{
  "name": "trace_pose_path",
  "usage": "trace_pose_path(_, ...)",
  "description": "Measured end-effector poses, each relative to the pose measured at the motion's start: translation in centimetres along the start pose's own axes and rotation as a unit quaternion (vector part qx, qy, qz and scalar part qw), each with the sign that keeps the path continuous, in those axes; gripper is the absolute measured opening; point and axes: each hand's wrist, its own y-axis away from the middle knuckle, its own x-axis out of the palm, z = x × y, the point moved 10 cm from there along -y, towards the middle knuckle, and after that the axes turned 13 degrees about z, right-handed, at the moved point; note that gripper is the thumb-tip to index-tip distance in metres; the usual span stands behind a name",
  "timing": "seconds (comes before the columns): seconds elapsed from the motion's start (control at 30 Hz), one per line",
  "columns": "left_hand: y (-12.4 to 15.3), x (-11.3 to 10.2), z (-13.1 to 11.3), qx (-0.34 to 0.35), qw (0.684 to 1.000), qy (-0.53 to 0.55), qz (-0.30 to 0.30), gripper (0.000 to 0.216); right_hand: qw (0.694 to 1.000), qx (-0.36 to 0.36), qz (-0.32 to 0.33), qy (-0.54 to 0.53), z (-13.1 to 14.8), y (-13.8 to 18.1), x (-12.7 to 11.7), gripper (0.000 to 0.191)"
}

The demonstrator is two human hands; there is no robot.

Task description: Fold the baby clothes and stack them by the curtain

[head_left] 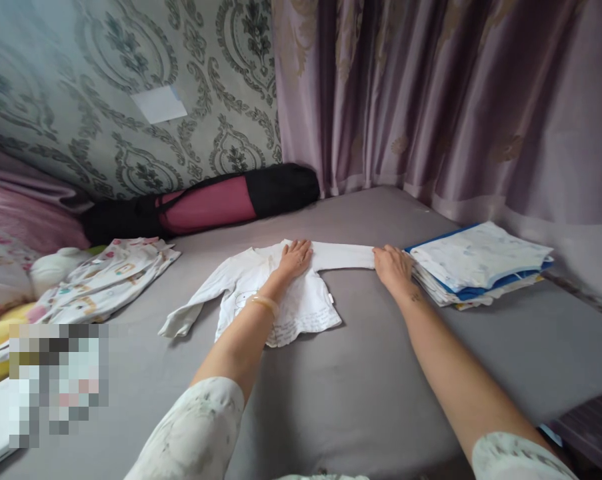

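Note:
A small white long-sleeved shirt (301, 313) lies spread on the grey bed sheet (361, 380), with faint printed lettering near its hem. My left hand (297, 257) rests flat on its upper part by the shoulder, fingers stretched out. At the cuff of the sleeve on the right, my right hand (391, 265) is closed on the fabric, and that sleeve is drawn straight out sideways. The other sleeve slants down to the left, slightly crumpled. Part of the shirt's front is covered by my left forearm.
A stack of folded clothes (481, 260) sits just right of my right hand. Patterned clothes (115, 273) lie at the left, near soft toys. A black and dark-pink long bag (205, 203) lies along the wall. Purple curtains (381, 100) hang behind the bed.

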Motion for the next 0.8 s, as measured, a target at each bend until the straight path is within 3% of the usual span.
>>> trace_pose_path(0.37,1.0,0.0,-1.0,-0.012,1.0,-0.015,0.024,0.059,0.999,0.023,0.03,-0.037,-1.1,-0.7,0.9,0.042)
trace_pose_path(0.6,0.3,0.1,-1.0,-0.007,0.997,0.008,0.073,0.062,0.995,0.055,0.051,-0.066,-1.8,-0.4,1.1,0.045)
trace_pose_path(0.7,1.5,-1.2,-0.9,0.006,0.998,0.028,0.058,0.062,0.996,0.057,0.055,-0.047,-1.8,-0.1,0.3,0.043)
trace_pose_path(0.8,4.3,-2.2,-0.8,0.029,0.998,0.014,0.052,0.056,0.999,0.043,0.001,0.007,0.0,0.3,-2.1,0.041)
